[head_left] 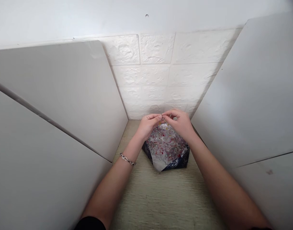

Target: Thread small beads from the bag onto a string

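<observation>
A dark, foil-lined bag [166, 150] lies open on the wooden desk [161, 198], full of tiny multicoloured beads. My left hand [149, 124] and my right hand [179, 122] hover over its far edge, fingertips meeting in a pinch. Both are closed on something too small to make out. A chain bracelet [127, 159] circles my left wrist.
White partition boards stand on the left [53, 127] and right [251, 102], forming a narrow booth. A white brick-textured wall [158, 73] closes the back. The bare desk surface stretches between my forearms toward me.
</observation>
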The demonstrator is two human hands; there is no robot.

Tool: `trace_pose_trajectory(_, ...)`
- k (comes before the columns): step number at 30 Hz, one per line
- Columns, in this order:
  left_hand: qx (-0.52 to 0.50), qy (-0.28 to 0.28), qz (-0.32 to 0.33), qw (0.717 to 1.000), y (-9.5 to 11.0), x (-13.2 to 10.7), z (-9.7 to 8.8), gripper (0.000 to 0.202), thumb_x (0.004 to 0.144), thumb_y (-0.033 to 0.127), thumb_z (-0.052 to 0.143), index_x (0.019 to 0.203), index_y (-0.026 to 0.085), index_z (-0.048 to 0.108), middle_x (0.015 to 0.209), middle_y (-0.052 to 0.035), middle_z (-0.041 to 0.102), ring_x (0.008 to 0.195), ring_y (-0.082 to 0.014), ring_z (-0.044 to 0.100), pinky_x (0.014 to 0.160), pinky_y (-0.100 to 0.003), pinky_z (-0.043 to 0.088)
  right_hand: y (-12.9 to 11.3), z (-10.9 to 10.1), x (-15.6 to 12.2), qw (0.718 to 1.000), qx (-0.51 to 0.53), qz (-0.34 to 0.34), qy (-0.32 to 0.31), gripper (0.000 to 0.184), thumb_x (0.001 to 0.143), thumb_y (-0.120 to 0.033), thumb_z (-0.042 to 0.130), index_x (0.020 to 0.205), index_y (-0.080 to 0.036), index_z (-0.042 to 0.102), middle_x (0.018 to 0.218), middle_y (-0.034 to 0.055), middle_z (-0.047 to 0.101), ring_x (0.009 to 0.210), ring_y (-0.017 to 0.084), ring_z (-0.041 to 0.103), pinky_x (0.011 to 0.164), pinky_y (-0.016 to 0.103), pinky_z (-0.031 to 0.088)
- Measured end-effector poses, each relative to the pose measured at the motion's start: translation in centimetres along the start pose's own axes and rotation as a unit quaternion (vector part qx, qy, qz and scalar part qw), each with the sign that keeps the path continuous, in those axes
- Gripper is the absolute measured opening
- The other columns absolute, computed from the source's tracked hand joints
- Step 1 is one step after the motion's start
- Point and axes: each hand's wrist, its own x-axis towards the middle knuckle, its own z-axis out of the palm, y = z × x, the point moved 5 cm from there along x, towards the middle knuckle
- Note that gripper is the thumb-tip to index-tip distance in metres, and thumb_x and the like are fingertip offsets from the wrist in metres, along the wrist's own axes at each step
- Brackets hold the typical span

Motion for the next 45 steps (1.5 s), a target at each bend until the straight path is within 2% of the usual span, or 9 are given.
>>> trace_pose_trajectory(11,-0.013,-0.002,-0.02,1.0,-0.1,-0.1,-0.1,0.019,0.059,0.025,0.073,0.073,0.012,0.068,0.073,-0.0036,0.066,0.069,-0.0088,0.058,0.081,-0.026,0.042,-0.3,0.0,-0.1,1.0,0.008,-0.016,-0.004,0.014,0.073,-0.021,0.055,0.076,-0.018,0.068,0.069,0.0011,0.059,0.065,0.012,0.051,0.06,0.024,0.039)
trace_pose_trajectory(19,0.017,-0.018,-0.06,0.998,0.1,-0.1,-0.5,0.02,0.058,0.024,0.074,0.074,0.013,0.069,0.077,-0.0045,0.066,0.071,-0.0085,0.058,0.08,-0.025,0.043,-0.5,0.1,0.0,0.998,-0.009,-0.032,-0.048,0.016,0.076,-0.023,0.052,0.078,-0.02,0.068,0.075,0.0021,0.061,0.068,0.013,0.051,0.063,0.026,0.04)
trace_pose_trajectory(25,0.027,-0.013,-0.079,0.996,-0.3,0.0,-0.8,0.023,0.054,0.024,0.076,0.071,0.011,0.068,0.071,-0.0043,0.066,0.069,-0.0089,0.057,0.079,-0.026,0.043,-0.3,0.4,0.0,0.994,-0.013,-0.049,-0.1,0.023,0.079,-0.024,0.05,0.095,-0.02,0.065,0.086,0.0033,0.063,0.071,0.013,0.053,0.066,0.027,0.041)
trace_pose_trajectory(37,0.064,-0.015,-0.101,0.993,-0.3,-0.1,-0.9,0.028,0.052,0.028,0.077,0.071,0.01,0.067,0.067,-0.0036,0.065,0.064,-0.0089,0.058,0.072,-0.024,0.042,-0.9,0.0,0.1,0.99,-0.064,-0.054,-0.117,0.013,0.077,-0.02,0.051,0.076,-0.019,0.064,0.077,0.0017,0.06,0.069,0.012,0.052,0.062,0.025,0.039)
trace_pose_trajectory(42,0.083,0.014,-0.064,0.994,0.0,0.0,-0.8,0.025,0.054,0.028,0.075,0.072,0.012,0.067,0.07,-0.0035,0.065,0.065,-0.0096,0.058,0.071,-0.025,0.042,-0.5,-0.1,0.2,0.991,-0.095,-0.041,-0.088,0.013,0.077,-0.021,0.05,0.073,-0.018,0.063,0.076,0.002,0.061,0.067,0.013,0.051,0.064,0.026,0.039)
trace_pose_trajectory(45,0.164,0.031,-0.008,0.986,0.7,0.0,-0.7,0.022,0.057,0.029,0.072,0.072,0.013,0.067,0.068,-0.0032,0.064,0.064,-0.0101,0.056,0.068,-0.024,0.041,-0.2,-0.2,0.2,0.991,-0.105,-0.037,-0.075,0.014,0.077,-0.022,0.05,0.073,-0.018,0.063,0.075,0.0022,0.061,0.066,0.013,0.051,0.064,0.027,0.039)
